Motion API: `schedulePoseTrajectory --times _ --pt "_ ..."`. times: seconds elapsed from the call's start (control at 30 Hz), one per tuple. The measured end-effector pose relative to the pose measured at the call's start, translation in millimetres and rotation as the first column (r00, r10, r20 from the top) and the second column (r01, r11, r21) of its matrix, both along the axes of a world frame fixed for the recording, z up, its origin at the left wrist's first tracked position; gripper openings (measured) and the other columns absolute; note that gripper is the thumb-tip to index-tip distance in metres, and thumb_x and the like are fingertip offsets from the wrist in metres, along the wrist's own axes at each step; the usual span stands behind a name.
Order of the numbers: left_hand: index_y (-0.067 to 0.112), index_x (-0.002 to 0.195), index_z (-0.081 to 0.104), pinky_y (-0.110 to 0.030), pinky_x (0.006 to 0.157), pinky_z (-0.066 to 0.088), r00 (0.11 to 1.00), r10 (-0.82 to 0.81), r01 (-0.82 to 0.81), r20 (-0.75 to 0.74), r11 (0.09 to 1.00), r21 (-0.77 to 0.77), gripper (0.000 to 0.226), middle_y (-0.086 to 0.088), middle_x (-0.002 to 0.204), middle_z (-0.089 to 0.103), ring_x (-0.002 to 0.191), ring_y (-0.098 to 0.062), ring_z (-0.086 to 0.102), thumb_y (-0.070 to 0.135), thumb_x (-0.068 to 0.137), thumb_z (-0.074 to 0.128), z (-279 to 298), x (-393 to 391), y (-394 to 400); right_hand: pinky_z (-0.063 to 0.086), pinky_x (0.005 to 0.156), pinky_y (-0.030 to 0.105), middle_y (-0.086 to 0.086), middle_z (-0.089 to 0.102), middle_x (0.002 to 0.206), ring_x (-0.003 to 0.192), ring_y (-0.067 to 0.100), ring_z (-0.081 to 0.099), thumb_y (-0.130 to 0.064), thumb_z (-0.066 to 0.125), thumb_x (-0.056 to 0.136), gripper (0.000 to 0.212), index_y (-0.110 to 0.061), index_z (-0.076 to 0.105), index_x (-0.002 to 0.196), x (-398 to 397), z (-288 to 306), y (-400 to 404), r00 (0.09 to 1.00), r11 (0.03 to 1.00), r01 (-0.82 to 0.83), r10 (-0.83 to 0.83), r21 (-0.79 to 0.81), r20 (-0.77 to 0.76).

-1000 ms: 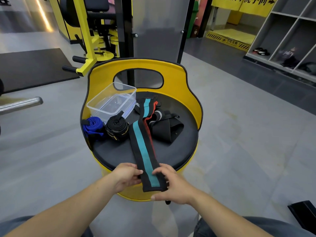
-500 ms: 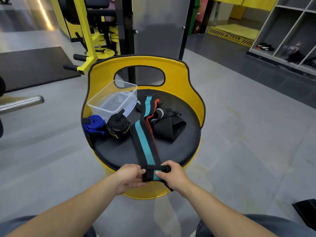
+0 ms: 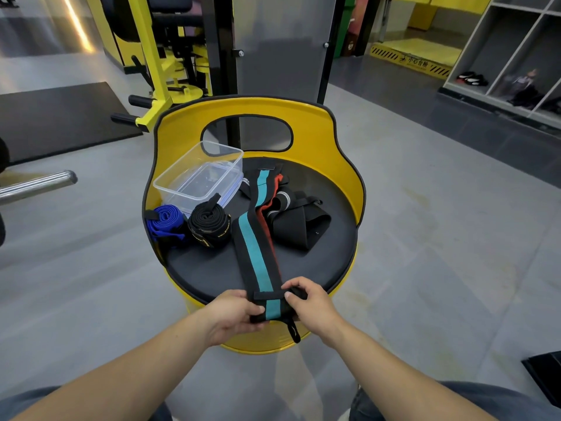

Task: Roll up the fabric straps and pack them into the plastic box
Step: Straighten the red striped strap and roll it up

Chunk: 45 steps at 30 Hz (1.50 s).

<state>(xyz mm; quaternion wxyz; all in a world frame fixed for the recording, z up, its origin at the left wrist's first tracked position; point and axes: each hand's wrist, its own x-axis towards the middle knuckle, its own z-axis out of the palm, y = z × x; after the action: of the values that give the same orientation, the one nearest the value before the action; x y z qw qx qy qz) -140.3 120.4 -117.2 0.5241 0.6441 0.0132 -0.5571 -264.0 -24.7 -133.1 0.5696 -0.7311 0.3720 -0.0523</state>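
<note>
Left hand (image 3: 232,314) and right hand (image 3: 306,299) pinching teal-striped strap (image 3: 253,253), near end now folded over

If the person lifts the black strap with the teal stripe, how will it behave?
The teal-striped strap is probably floppy: its near end folds between the left hand and right hand. Its free length would likely sag. Its thin loop already dangles.

My black strap with the teal stripe (image 3: 254,250) lies flat, reaching the seat's near edge; clear plastic box (image 3: 198,174) sits empty at far left.
</note>
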Motion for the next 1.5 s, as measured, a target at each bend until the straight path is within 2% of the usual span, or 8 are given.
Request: schedulePoseTrajectory --times 0.13,0.27,0.37,0.53,0.93,1.17,1.27,1.5 --pt "-0.001 0.119 0.063 -0.037 0.078 0.063 1.000 0.019 -0.019 -0.014 1.000 -0.002 0.029 -0.022 0.109 0.075 0.098 -0.034 0.075 -0.014 0.096 0.052 1.9 -1.6 0.0 0.064 0.080 0.035 -0.001 0.069 0.111 0.102 0.018 0.069 -0.011 0.068 0.095 0.020 -0.030 0.072 0.095 -1.4 0.2 -1.3 1.000 0.999 0.007 -0.008 0.048 0.005" --pt "0.000 0.120 0.064 -0.041 0.088 0.061 0.999 0.026 -0.027 -0.030 1.000 -0.015 0.022 -0.020 0.108 0.076 0.098 -0.034 0.075 -0.002 0.099 0.058 3.3 -0.4 -1.5 0.061 0.088 0.033 -0.013 0.069 0.104 0.100 0.010 0.066 -0.014 0.075 0.089 0.021 -0.034 0.070 0.094 0.4 -2.0 0.1 0.999 0.992 0.034 -0.034 -0.122 0.002" --pt "0.000 0.118 0.063 -0.038 0.077 0.064 0.999 0.029 -0.029 -0.021 0.999 0.014 0.019 -0.022 0.106 0.076 0.092 -0.034 0.076 -0.001 0.100 0.056 5.2 -0.1 -2.3 0.055 0.093 0.026 -0.015 0.064 0.107 0.103 0.005 0.061 -0.018 0.072 0.090 0.017 -0.032 0.068 0.099 -1.8 0.7 2.1 0.998 0.944 -0.010 0.028 -0.330 0.049" --pt "-0.003 0.113 0.061 -0.038 0.073 0.064 0.997 0.071 -0.071 -0.034 0.997 0.004 0.016 -0.026 0.105 0.074 0.087 -0.035 0.075 -0.007 0.100 0.053 6.9 2.2 -3.1 0.033 0.105 0.016 -0.017 0.039 0.144 0.130 0.000 0.038 -0.060 0.069 0.079 0.038 -0.034 0.067 0.107 -16.9 8.8 4.1 0.942 0.769 -0.277 0.335 -0.576 -0.007" --pt "0.000 0.117 0.065 -0.037 0.077 0.064 0.994 0.069 -0.070 -0.083 0.997 -0.015 0.020 -0.020 0.105 0.076 0.096 -0.035 0.076 0.010 0.101 0.059 12.5 2.8 -2.7 0.036 0.113 0.024 -0.009 0.039 0.147 0.131 0.011 0.047 -0.032 0.065 0.097 0.025 -0.020 0.073 0.118 -7.8 -1.5 0.7 0.896 0.700 -0.408 0.429 -0.586 -0.110" --pt "0.011 0.112 0.048 -0.046 0.075 0.065 0.958 0.155 -0.180 0.240 0.980 0.084 0.047 -0.023 0.106 0.069 0.084 -0.035 0.077 0.011 0.082 0.084 10.5 2.6 -1.1 0.041 0.105 0.025 -0.009 0.050 0.128 0.118 0.012 0.051 -0.034 0.061 0.100 0.033 -0.016 0.070 0.126 -1.7 -0.3 -2.1 0.879 0.664 -0.458 0.439 -0.592 -0.187" --pt "0.015 0.109 0.054 -0.042 0.078 0.064 0.913 0.002 -0.014 0.409 1.000 0.027 0.048 -0.017 0.102 0.071 0.086 -0.027 0.075 0.013 0.075 0.089 10.1 -1.0 3.5 0.043 0.099 0.027 -0.011 0.049 0.119 0.113 0.012 0.048 -0.037 0.060 0.100 0.032 -0.019 0.071 0.125 3.3 3.3 -4.4 0.864 0.635 -0.490 0.445 -0.597 -0.235" --pt "0.030 0.103 0.078 -0.029 0.090 0.057 0.627 -0.302 0.168 0.719 0.953 0.253 0.018 0.014 0.094 0.073 0.091 -0.004 0.067 0.028 0.086 0.081 3.1 7.1 12.0 0.042 0.095 0.027 -0.016 0.042 0.110 0.109 0.011 0.046 -0.042 0.059 0.100 0.034 -0.020 0.071 0.122 11.8 4.6 -4.0 0.855 0.639 -0.514 0.434 -0.572 -0.284"
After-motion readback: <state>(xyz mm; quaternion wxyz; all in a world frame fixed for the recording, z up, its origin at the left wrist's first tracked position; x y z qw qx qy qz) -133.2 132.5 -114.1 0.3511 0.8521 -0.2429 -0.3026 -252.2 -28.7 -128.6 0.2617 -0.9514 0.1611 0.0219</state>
